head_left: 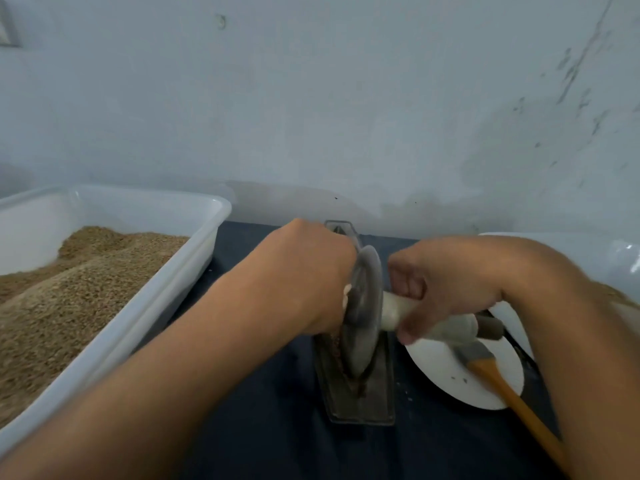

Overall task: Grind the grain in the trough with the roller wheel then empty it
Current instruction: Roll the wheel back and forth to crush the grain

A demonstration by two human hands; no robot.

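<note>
A long dark metal trough [372, 405] lies on the dark cloth, pointing away from me. A grey roller wheel [362, 317] stands on edge in its groove, over a thin line of brown grain [356, 384]. A pale axle handle [393, 308] runs through the wheel. My left hand [308, 275] grips the handle's left end, mostly hidden behind the wheel. My right hand [446, 285] grips the right end, fingers curled round it.
A white plastic tub [145, 306] heaped with brown grain fills the left. A white plate [450, 368] lies to the right of the trough, with a wooden-handled brush [512, 396] on it. Another white container [568, 244] is at far right. A pale wall stands behind.
</note>
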